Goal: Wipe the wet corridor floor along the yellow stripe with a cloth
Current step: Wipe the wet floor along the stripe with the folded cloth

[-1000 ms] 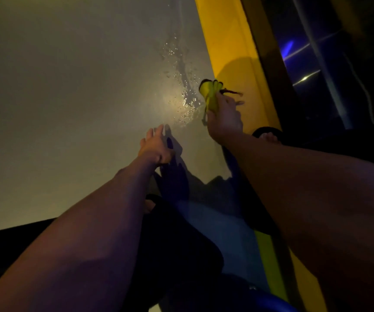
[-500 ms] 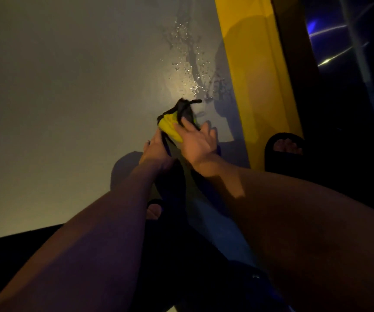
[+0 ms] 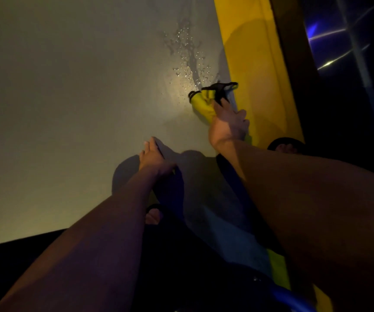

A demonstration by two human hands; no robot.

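A dim corridor floor (image 3: 69, 109), grey and lit by one patch of light, runs beside a yellow stripe (image 3: 256, 70) with a dark edge to its right. Water droplets (image 3: 188, 52) glisten on the grey just left of the stripe. The right hand (image 3: 229, 124) is closed around a yellow cloth (image 3: 206, 102) with black trim, pressing it on the floor at the stripe's border, just below the droplets. The left hand (image 3: 154, 156) rests flat on the floor, fingers together, holding nothing, apart from the cloth. A black sandal (image 3: 285, 143) shows near the stripe
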